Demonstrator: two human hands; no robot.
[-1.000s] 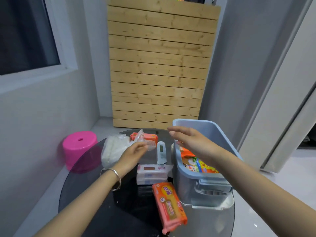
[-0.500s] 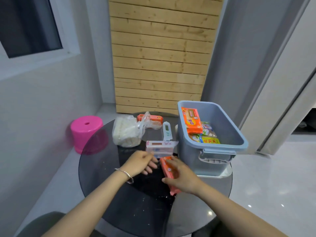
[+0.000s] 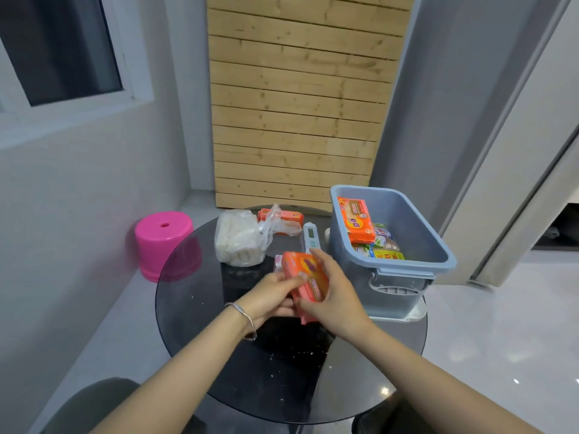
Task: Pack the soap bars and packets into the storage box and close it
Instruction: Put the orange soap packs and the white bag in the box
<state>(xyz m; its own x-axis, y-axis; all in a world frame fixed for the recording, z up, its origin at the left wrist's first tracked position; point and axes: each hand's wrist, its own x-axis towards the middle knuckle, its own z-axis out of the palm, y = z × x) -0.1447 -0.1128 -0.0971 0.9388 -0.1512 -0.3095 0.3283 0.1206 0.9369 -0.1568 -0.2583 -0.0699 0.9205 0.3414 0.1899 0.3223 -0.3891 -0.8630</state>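
An orange soap packet (image 3: 303, 276) is lifted above the round glass table (image 3: 194, 296), held tilted between both hands. My left hand (image 3: 269, 297) grips its left side and my right hand (image 3: 335, 292) wraps its right side. The blue-grey storage box (image 3: 416, 245) stands open at the table's right, with an orange packet (image 3: 355, 223) leaning on its left wall and several colourful packets at the bottom. A clear bag of white bars (image 3: 239, 239) and another orange packet (image 3: 283, 217) lie at the table's far side. A pink-white packet (image 3: 277, 263) peeks out behind my hands.
A white thermometer-like device (image 3: 310, 236) lies beside the box. The box's white lid (image 3: 418, 313) sits under the box. A pink stool (image 3: 164, 242) stands on the floor to the left. A wooden slat panel (image 3: 300, 98) leans against the far wall.
My right hand came back from the box to the orange packet on the table. Both hands have since raised the packet off the glass.
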